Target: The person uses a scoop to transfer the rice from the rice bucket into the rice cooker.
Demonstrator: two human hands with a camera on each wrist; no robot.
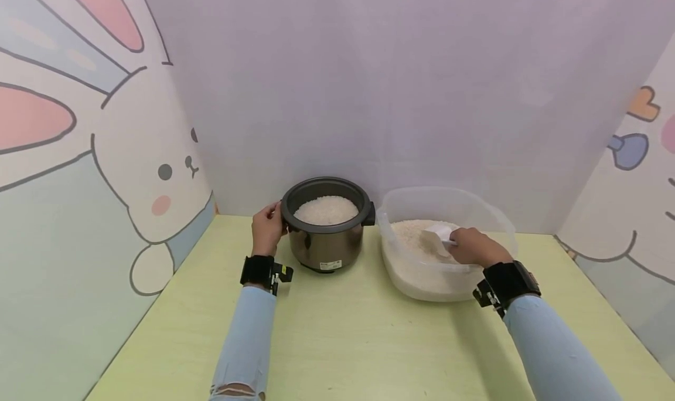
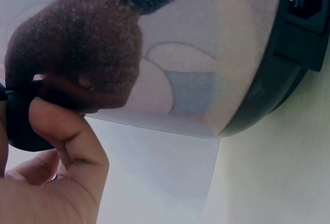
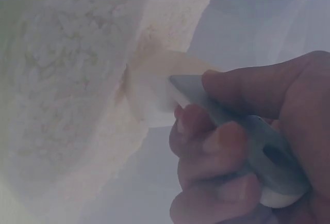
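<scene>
A dark rice cooker (image 1: 308,248) stands at the back of the table, lid off, with white rice (image 1: 327,210) heaped inside. My left hand (image 1: 267,231) is at its left side. In the left wrist view, thumb and fingers pinch the cooker's black side handle (image 2: 23,126), and the shiny wall mirrors the hand. To the right is a clear plastic bin (image 1: 448,194) holding more rice (image 1: 411,234). My right hand (image 1: 477,247) reaches over the bin's near rim and grips a white scoop (image 1: 435,237) by its handle (image 3: 273,157). The scoop's blade meets the rice.
The pale green table (image 1: 358,342) extends in front of the cooker and bin. A plain lilac curtain (image 1: 337,96) hangs close behind them. Panels with cartoon rabbits (image 1: 142,172) bound the left and right sides. The cooker's right handle (image 1: 370,214) sits close to the bin.
</scene>
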